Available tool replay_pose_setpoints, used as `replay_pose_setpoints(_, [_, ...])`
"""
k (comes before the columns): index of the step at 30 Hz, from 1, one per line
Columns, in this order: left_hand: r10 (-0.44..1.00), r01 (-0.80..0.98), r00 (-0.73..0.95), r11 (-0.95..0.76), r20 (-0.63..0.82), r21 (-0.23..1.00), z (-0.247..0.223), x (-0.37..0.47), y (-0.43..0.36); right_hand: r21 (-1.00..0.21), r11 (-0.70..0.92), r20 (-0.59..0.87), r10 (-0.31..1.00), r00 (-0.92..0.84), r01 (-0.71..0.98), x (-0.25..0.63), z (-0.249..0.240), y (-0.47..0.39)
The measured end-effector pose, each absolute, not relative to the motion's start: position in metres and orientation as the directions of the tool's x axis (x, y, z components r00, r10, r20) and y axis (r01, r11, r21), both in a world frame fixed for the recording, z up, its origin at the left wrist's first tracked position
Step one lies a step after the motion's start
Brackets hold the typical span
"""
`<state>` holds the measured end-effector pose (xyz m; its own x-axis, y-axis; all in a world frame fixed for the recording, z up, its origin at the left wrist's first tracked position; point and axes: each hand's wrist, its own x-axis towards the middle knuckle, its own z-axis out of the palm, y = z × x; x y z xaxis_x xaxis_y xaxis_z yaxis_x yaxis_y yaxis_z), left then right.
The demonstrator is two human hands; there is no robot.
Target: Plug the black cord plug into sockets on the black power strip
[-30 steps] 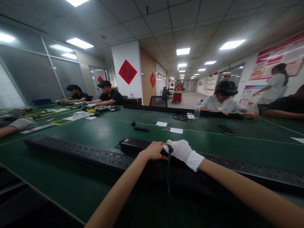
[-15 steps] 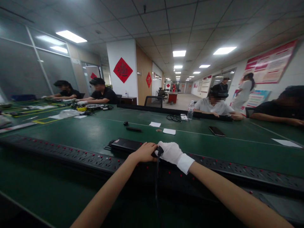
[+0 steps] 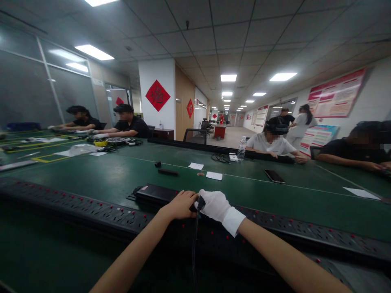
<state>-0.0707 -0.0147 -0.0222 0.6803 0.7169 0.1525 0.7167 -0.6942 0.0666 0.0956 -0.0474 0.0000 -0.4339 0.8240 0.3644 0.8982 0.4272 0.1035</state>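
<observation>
Black plug, stubby, trailing a dark cord, is pinched in the curled fingers of the gloved right hand above the socket strips. The bare left hand bends beside it, its hold impossible to tell. A standing person in white has moved left of the red-and-white poster since earlier. The clear bottle's contents are unclear.

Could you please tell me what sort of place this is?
Probably an office room used as a workshop: people sit at a large green table bearing black power strips, with an office chair beyond.
</observation>
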Motion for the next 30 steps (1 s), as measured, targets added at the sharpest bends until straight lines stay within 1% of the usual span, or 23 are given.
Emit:
replay_pose_setpoints(7, [0.719, 0.723, 0.678, -0.69, 0.153, 0.035, -0.022, -0.07, -0.014, 0.102, 0.425, 0.391, 0.814, -0.429, 0.9, 0.096, -0.002, -0.046])
replay_pose_setpoints(18, [0.717, 0.716, 0.677, -0.694, 0.163, 0.08, -0.018, -0.07, -0.019, 0.118, 0.438, 0.394, 0.803, -0.447, 0.891, 0.098, -0.006, -0.044])
replay_pose_setpoints(30, [0.731, 0.724, 0.667, -0.682, 0.145, 0.108, -0.011, -0.068, -0.022, 0.087, 0.492, 0.417, 0.772, -0.48, 0.867, 0.099, -0.009, -0.036])
